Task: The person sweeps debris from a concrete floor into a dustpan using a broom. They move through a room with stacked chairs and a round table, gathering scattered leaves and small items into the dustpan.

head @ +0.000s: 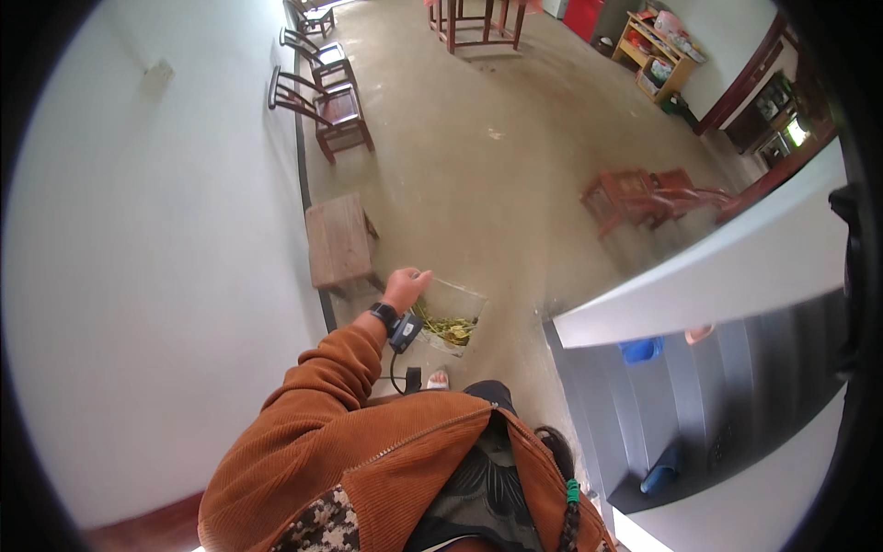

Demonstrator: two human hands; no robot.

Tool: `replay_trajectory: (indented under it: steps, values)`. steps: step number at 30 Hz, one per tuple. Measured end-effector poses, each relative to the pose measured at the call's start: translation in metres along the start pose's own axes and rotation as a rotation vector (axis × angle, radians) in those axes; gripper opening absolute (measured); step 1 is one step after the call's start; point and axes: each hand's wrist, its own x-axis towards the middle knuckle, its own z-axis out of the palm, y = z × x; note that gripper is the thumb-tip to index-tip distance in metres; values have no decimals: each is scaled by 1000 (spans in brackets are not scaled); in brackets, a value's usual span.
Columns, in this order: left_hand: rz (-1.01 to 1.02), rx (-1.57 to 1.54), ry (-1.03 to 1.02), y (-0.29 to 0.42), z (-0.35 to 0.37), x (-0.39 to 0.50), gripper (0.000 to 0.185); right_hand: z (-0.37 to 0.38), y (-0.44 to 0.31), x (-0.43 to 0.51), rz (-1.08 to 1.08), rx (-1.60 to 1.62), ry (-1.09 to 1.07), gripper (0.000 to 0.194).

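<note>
My left hand [407, 288] is stretched forward with its fingers curled at the upper left rim of an open container [452, 293], and it looks closed on that rim. Green and yellow plant stems [448, 330] lie inside the container. A dark watch [383, 314] and a small strapped device [405, 332] with a cable sit on my left wrist. Left of the hand is a wooden stool [338, 241]. My right hand is out of view. One foot in a light sandal [438, 379] shows below the container.
Wooden chairs [341, 107] line the white wall at left. Red-brown chairs [628, 193] stand at right, near a white partition [690, 310] beside dark steps [607, 400] with slippers [661, 469]. A table [483, 34] and a wooden shelf [655, 55] are farther off.
</note>
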Motion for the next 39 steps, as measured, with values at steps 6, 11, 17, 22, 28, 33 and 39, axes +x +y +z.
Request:
replay_trajectory:
  steps: [6, 11, 17, 22, 28, 33, 39]
  values:
    - [50, -76, 155, 46, -20, 144, 34, -38, -110, 128, -29, 24, -45, 16]
    - [-119, -145, 128, 103, -59, 280, 31, -75, -199, 233, -52, 100, -75, 16]
    - [-90, -134, 256, 149, -97, 409, 32, -154, -283, 326, -217, 174, -226, 17]
    - [26, -134, 323, 176, -107, 505, 35, -201, -395, 452, -419, 559, -246, 27]
    - [-50, -29, 308, 168, -123, 682, 38, -233, -593, 620, 20, 1118, -116, 18]
    - [-144, -37, 222, 149, -122, 807, 39, -254, -675, 682, 480, 1620, -317, 12]
    - [-249, -103, 48, 179, -103, 951, 35, -261, -701, 675, 298, 1000, 70, 23]
